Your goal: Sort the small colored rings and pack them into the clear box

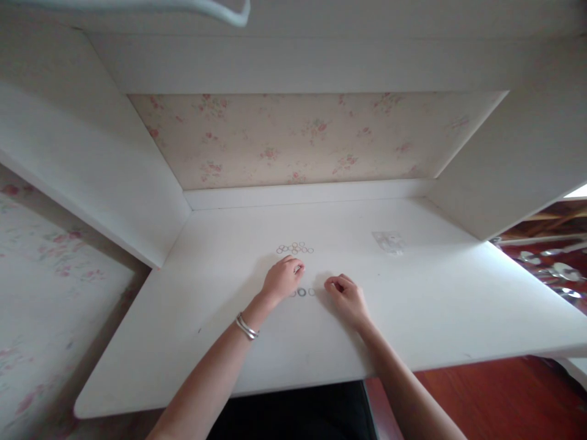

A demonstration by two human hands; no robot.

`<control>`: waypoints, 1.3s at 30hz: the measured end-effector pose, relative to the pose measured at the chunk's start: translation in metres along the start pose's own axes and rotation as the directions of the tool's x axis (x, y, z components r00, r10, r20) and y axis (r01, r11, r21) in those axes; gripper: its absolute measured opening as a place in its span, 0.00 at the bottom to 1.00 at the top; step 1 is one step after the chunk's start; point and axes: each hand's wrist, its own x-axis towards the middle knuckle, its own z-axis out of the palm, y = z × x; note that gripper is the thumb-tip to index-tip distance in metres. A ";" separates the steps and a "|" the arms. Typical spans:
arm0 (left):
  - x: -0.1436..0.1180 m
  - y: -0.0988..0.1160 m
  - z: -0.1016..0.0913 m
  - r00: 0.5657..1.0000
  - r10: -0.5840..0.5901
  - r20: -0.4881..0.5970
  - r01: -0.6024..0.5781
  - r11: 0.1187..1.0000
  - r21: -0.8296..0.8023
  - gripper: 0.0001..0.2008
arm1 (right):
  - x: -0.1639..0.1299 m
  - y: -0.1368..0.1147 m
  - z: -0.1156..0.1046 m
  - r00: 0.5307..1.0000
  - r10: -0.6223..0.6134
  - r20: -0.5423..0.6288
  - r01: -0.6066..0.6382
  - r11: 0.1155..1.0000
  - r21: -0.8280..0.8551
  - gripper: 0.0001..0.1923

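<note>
Head view: left hand (281, 280) (its grip unclear) partly covers one ring (295, 294).

1 ring (294, 294) partly behind left hand (281, 278), forearms (204, 370) cropped

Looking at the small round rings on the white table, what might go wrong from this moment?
1. The left hand partly covers the near row of small, thin, round rings, so its lower edge might nudge a ring out of view.
2. The far cluster of small, thin, round rings lies just beyond the left fingers; a brush could scatter these closely grouped pieces across the smooth white table.
</note>
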 end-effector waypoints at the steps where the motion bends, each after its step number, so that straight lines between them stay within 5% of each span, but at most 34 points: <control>1: 0.010 0.004 0.005 1.000 0.005 0.016 -0.006 1.000 0.025 0.10 | -0.002 0.001 0.001 1.000 -0.022 -0.006 0.022 1.000 0.008 0.14; 7: 0.057 0.012 0.032 0.998 -0.011 0.056 0.000 0.981 0.192 0.11 | -0.001 0.006 -0.001 0.995 -0.001 -0.097 0.009 0.996 0.086 0.13; 13: 0.065 0.012 0.041 0.991 -0.036 0.133 0.005 0.975 0.224 0.12 | 0.001 0.007 -0.004 0.996 -0.011 -0.085 0.021 0.993 0.118 0.13; 17: 0.054 0.013 0.034 0.980 -0.015 0.200 -0.024 0.981 0.190 0.10 | 0.001 0.005 -0.006 0.998 0.009 -0.069 -0.002 0.995 0.102 0.13; 27: -0.023 0.021 0.009 0.945 0.165 0.281 -0.186 0.981 0.051 0.12 | 0.003 0.003 -0.005 0.999 0.011 -0.040 -0.008 0.998 0.064 0.14; 39: -0.024 0.022 0.015 0.932 0.175 0.318 -0.230 0.963 0.142 0.12 | 0.002 0.000 -0.009 1.000 0.001 -0.031 0.000 0.999 0.033 0.14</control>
